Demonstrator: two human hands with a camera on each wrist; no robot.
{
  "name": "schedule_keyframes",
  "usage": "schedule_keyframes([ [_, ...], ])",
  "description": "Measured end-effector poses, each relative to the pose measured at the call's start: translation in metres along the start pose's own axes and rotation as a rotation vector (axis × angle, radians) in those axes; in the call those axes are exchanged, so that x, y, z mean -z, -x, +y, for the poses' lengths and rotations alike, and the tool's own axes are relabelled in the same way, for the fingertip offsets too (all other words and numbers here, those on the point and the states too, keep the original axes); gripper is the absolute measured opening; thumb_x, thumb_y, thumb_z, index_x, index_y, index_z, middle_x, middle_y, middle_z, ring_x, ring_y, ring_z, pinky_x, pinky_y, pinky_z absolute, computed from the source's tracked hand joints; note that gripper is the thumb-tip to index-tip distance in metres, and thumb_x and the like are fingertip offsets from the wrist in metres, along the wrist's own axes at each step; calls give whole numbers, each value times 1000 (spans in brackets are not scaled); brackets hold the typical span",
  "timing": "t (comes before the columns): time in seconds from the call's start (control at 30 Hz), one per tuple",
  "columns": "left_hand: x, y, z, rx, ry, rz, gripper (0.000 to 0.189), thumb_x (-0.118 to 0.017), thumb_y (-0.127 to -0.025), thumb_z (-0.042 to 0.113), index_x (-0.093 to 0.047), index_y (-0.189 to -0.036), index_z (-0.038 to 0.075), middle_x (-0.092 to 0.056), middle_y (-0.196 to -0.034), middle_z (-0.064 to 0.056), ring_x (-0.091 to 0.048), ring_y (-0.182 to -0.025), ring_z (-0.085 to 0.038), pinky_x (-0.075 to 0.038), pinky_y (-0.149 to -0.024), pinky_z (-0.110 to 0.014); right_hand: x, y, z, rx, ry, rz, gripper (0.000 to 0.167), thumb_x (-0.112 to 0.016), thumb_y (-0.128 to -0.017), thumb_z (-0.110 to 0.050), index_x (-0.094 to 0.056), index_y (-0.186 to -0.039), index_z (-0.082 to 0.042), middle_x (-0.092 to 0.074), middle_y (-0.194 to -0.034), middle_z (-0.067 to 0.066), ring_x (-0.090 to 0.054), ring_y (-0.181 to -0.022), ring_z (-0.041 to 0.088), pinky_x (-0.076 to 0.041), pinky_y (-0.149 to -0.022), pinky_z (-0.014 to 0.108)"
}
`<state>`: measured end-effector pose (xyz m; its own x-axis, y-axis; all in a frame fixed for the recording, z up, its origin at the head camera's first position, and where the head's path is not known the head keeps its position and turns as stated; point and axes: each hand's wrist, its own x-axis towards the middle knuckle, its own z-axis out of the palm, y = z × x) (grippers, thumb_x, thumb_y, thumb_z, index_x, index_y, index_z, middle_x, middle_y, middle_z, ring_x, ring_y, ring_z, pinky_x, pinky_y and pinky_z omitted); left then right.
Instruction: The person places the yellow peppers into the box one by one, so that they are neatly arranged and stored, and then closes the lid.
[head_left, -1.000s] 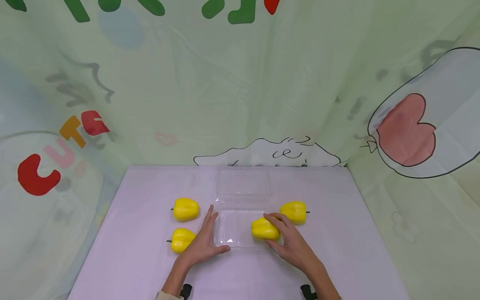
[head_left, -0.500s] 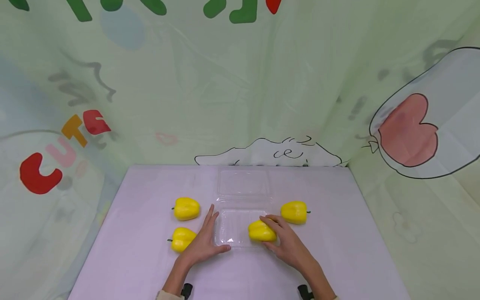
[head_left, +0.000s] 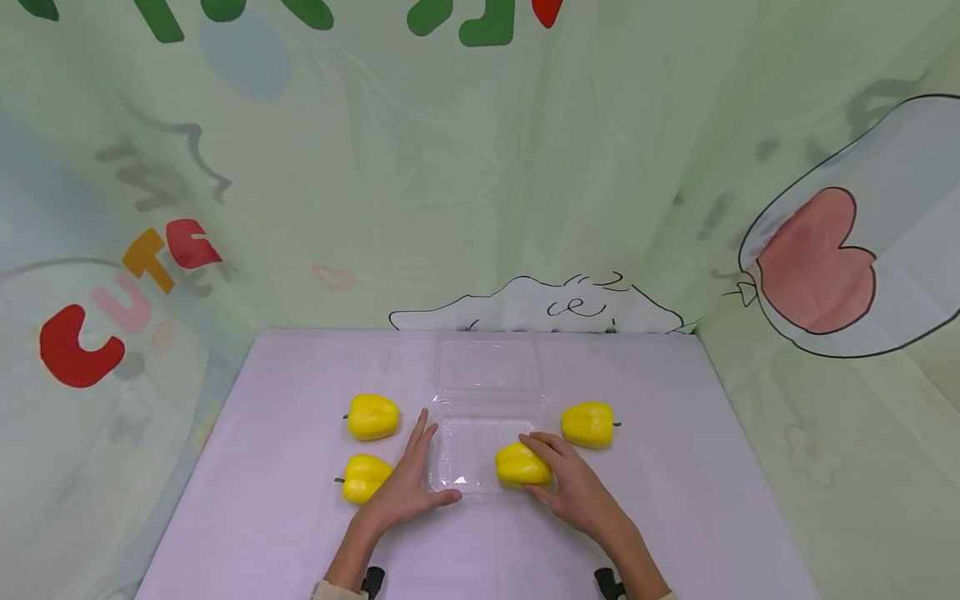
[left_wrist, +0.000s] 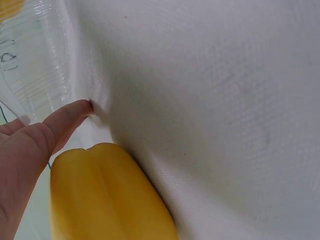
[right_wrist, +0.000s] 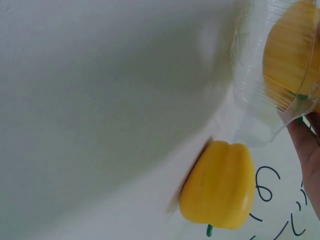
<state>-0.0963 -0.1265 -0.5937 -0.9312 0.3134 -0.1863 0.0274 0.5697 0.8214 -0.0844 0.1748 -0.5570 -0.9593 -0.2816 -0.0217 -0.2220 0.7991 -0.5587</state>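
Observation:
A yellow bell pepper is gripped between the thumb and fingers of my right hand, inside the right part of a clear plastic clamshell box. In the right wrist view that pepper shows through the box's clear wall. My left hand lies along the box's left side, thumb and fingers spread and straight, seemingly touching its rim. The box's lid lies folded back behind it. Beside my left hand sits another yellow pepper, partly covered by the hand in the head view.
Another yellow pepper lies at the back left of the table. One more yellow pepper lies right of the box, stem to the right. A printed curtain rises behind the table's far edge.
My right hand has moved slightly left and toward me with the pepper, lowering it into the box. My left hand has stayed in place.

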Motion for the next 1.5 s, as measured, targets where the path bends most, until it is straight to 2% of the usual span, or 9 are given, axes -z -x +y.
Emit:
schedule_keyframes([
  [0.23,1,1,1,5,16,-9,118,-89,-82,45,-19,-170,11,12,-181,2,-13,-168,-37,-30,-129,-64,0,-2,-1,-6,24,-38,75,-89,-87,-23,-56,-154,-21,-57,-154,5,-57,-141,28,-49,-120,51],
  [0.6,0,1,1,1,6,-5,118,-88,-82,47,-19,-170,13,12,-181,3,-13,-168,-37,-30,-129,-65,2,-2,-2,28,37,-77,70,-85,-90,-23,-56,-153,-18,-56,-153,7,-56,-140,29,-49,-120,51],
  [0.83,-1,0,0,-3,10,-7,117,-88,-82,47,-19,-170,12,12,-181,2,-13,-167,-38,-31,-128,-65,0,-3,-1,30,47,-75,69,-85,-90,-24,-57,-153,-19,-56,-152,6,-56,-139,27,-49,-120,49],
  [1.1,0,0,-1,-3,8,-8,116,-88,-82,47,-20,-170,13,12,-181,4,-14,-167,-37,-31,-129,-66,-2,-5,-1,89,90,-65,64,-84,-90,-24,-61,-149,-16,-62,-146,7,-58,-135,28,-52,-117,50],
  [1.5,0,0,-2,-10,7,-2,116,-88,-83,46,-19,-170,13,12,-181,3,-14,-167,-38,-31,-129,-65,-4,-7,0,67,86,-66,71,-85,-89,-25,-55,-153,-11,-62,-148,8,-58,-137,29,-49,-120,50],
])
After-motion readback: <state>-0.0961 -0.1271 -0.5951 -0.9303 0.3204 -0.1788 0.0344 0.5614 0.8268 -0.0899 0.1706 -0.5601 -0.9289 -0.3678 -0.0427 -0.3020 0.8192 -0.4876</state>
